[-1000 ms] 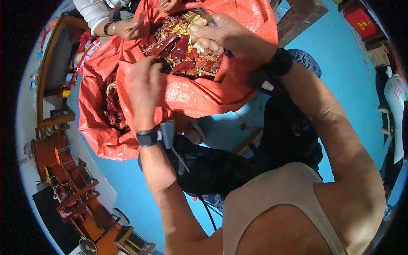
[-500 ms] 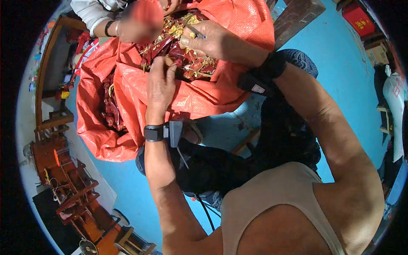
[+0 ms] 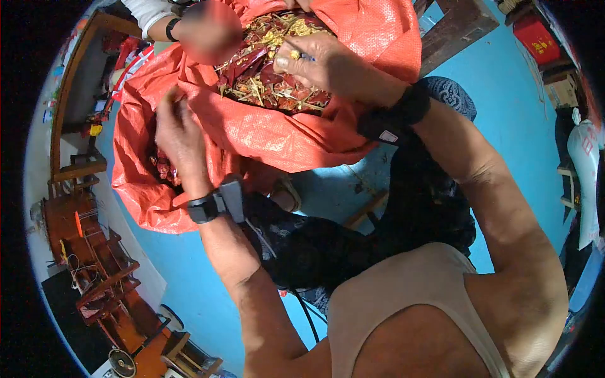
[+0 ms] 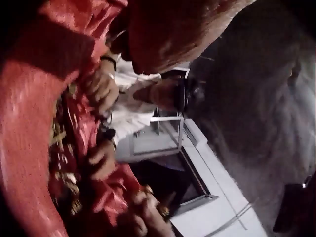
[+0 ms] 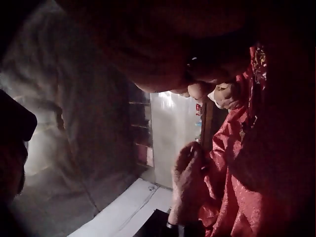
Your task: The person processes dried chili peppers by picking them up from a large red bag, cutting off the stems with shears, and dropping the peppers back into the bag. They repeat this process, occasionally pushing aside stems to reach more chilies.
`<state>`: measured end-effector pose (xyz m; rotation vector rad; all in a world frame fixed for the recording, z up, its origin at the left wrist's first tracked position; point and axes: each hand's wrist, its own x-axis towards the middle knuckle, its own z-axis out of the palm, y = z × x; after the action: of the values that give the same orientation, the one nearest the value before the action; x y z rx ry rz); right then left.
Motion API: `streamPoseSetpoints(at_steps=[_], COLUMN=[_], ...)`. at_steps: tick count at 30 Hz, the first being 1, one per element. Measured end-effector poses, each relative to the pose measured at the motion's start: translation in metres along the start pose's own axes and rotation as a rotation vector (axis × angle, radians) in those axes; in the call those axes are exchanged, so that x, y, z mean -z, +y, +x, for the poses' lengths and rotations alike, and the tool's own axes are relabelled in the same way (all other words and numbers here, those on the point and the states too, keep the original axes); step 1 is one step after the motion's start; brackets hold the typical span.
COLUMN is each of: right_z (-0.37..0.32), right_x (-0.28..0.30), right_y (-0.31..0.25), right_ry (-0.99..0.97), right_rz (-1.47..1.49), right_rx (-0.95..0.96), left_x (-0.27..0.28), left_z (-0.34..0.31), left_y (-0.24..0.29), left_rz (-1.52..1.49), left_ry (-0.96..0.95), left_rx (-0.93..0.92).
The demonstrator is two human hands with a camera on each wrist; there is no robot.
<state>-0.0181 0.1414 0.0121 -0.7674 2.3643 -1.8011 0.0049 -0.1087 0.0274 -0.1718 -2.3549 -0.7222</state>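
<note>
In the head view, my right hand grips a dark metal tool with a bit of blue on it, over dried red chillies and yellow-tan stems in the larger red sack. My left hand is above the smaller sack to the left, its fingers loosely extended and nothing visible in them. Dark red chillies lie in that sack, partly hidden by the hand. The right wrist view shows the left hand beside red sack cloth.
Another person's hand, partly blurred out, is at the far rim of the larger sack. A dark wooden frame stands behind on the right. Wooden furniture lines the left, and a white bag is at far right.
My left hand has moved from the near edge of the larger sack's chillies leftward to over the smaller sack. The right hand stays over the larger sack with the tool.
</note>
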Motion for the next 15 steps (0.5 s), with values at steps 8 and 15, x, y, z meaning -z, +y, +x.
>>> streamPoseSetpoints(at_steps=[8,15], right_z=[-0.005,-0.100], right_x=[0.009,0.047], right_y=[-0.020,-0.066], right_ry=[0.006,0.439], right_rz=[0.093,0.061], right_rx=[-0.041,0.176], left_x=[-0.034,-0.076], left_z=[0.002,-0.005], left_y=[0.016,0.043], left_rz=[0.025,0.284], left_ry=[-0.218,-0.477], left_rx=[-0.084,-0.295])
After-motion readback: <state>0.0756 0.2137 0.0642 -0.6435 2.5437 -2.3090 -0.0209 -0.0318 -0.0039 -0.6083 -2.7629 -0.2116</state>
